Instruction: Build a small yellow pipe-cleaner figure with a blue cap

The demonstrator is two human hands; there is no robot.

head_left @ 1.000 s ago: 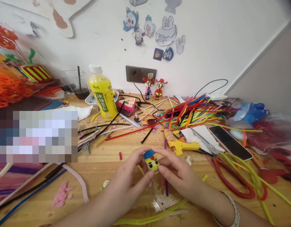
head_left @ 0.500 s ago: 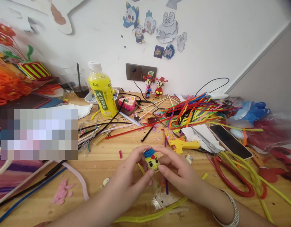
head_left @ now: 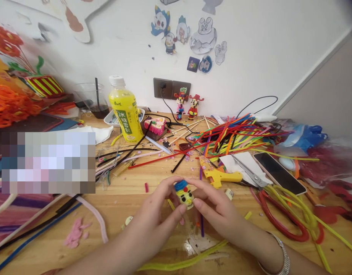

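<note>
Between both hands, low over the wooden table, is a small yellow doll head (head_left: 185,198) with a blue top, a red dot on the forehead and dark eyes. My left hand (head_left: 161,208) grips it from the left, thumb at its lower edge and fingers behind. From the right, my right hand (head_left: 214,204) holds it too, thumb near the chin and index finger at the blue top. Its face points up toward me; the back is hidden by the fingers. Beneath the hands lie a purple pipe cleaner (head_left: 202,214) and a yellow pipe cleaner (head_left: 187,261).
A yellow glue gun (head_left: 224,176), red-handled scissors (head_left: 281,221) and a phone (head_left: 279,173) lie to the right. Behind them is a heap of coloured pipe cleaners (head_left: 239,133). A yellow drink bottle (head_left: 125,110) and two small figurines (head_left: 194,107) stand at the back. Pink scraps (head_left: 75,233) lie left.
The background has shifted slightly down and right in the view. Both hands keep the same hold on the doll head, with hardly any movement.
</note>
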